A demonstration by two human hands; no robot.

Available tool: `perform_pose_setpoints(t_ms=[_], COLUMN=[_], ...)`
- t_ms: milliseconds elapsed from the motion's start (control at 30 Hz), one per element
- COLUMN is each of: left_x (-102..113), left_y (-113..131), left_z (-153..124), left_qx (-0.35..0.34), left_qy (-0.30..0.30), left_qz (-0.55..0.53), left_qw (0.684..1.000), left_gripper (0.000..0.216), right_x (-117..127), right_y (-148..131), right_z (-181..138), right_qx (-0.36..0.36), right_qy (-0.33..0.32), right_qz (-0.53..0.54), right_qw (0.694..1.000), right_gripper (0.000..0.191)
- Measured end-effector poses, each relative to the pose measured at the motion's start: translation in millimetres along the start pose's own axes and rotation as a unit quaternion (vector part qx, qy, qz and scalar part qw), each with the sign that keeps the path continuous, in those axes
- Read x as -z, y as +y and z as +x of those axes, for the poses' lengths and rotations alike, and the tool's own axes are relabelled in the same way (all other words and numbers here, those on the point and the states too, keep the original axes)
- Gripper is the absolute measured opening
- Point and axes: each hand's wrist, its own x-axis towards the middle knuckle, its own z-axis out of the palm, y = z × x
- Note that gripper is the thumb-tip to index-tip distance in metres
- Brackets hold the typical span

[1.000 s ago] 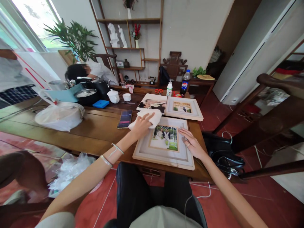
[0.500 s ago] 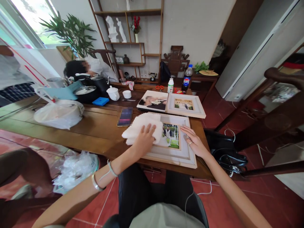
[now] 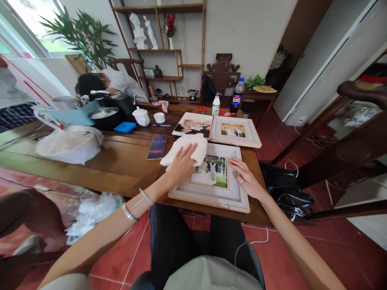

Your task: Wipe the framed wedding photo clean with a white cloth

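A framed photo [image 3: 211, 201] with a wide pale border lies flat on the table, showing people on grass. My left hand [image 3: 182, 163] has a folded white cloth [image 3: 187, 145] under its fingers and holds it against the frame's far left part. The thumb's grip on the cloth is hidden. On the frame's right side rests my right hand [image 3: 246, 179], fingers stretched out and touching the border beside the picture. The cloth covers the frame's upper left corner.
Behind lie a second framed photo [image 3: 254, 135] and a photo album [image 3: 184, 121]. A phone [image 3: 156, 147] sits left of the cloth. Farther off stand a cola bottle [image 3: 236, 96], a white bottle [image 3: 215, 106], a white teapot [image 3: 141, 117] and red scissors [image 3: 201, 108]. A bagged container [image 3: 69, 145] is at left.
My left hand and the white cloth have moved away from me toward the frame's far edge, uncovering the left part of the picture. My right hand stays on the frame's right side.
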Motion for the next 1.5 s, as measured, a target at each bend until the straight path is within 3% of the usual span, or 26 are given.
perform_pose_setpoints(t_ms=[133, 267, 533, 633, 733, 833, 1000, 1200, 1333, 1500], left_x=[-10.6, -12.4, 22.9, 33.4, 32.7, 20.0, -6.6, -18.8, -13.1, 18.2], left_y=[-9.0, 7.7, 53.7, 69.4, 72.9, 60.9, 28.2, 11.2, 21.5, 54.4], left_z=[32.8, 31.8, -41.2, -70.1, -79.7, -65.8, -11.3, 43.4, 35.7, -18.3], left_qx=[-0.021, -0.024, -0.062, -0.069, -0.073, -0.067, -0.015, 0.016, 0.013, -0.014], left_qy=[-0.002, -0.027, -0.113, -0.091, -0.063, -0.063, -0.017, 0.015, -0.02, -0.109], left_qz=[0.006, 0.007, -0.042, -0.064, -0.085, -0.09, -0.058, -0.023, -0.003, 0.024], left_qw=[1.0, 0.999, 0.991, 0.991, 0.992, 0.992, 0.998, 0.999, 1.0, 0.994], left_gripper=[0.027, 0.026, 0.024, 0.022, 0.02, 0.017, 0.024, 0.034, 0.032, 0.027], right_x=[0.2, 0.7, 0.3, 0.2, 0.6, 0.9, 0.6, 0.1, -0.3, -1.6], right_y=[-0.5, -1.4, -1.6, -1.4, -0.6, 0.7, 0.5, 0.0, 0.3, -1.3], right_z=[0.5, 1.3, 1.3, 1.1, 1.1, 1.0, 0.7, 0.7, 1.0, 2.0], right_qx=[-0.009, -0.024, -0.02, -0.02, -0.015, -0.008, -0.005, -0.014, -0.017, -0.018], right_qy=[0.0, 0.002, 0.0, 0.002, -0.004, -0.009, -0.012, 0.0, 0.003, 0.013], right_qz=[-0.001, -0.001, 0.004, 0.003, 0.002, 0.001, 0.003, 0.001, 0.006, 0.006], right_qw=[1.0, 1.0, 1.0, 1.0, 1.0, 1.0, 1.0, 1.0, 1.0, 1.0], right_gripper=[0.045, 0.046, 0.045, 0.044, 0.044, 0.045, 0.044, 0.042, 0.042, 0.044])
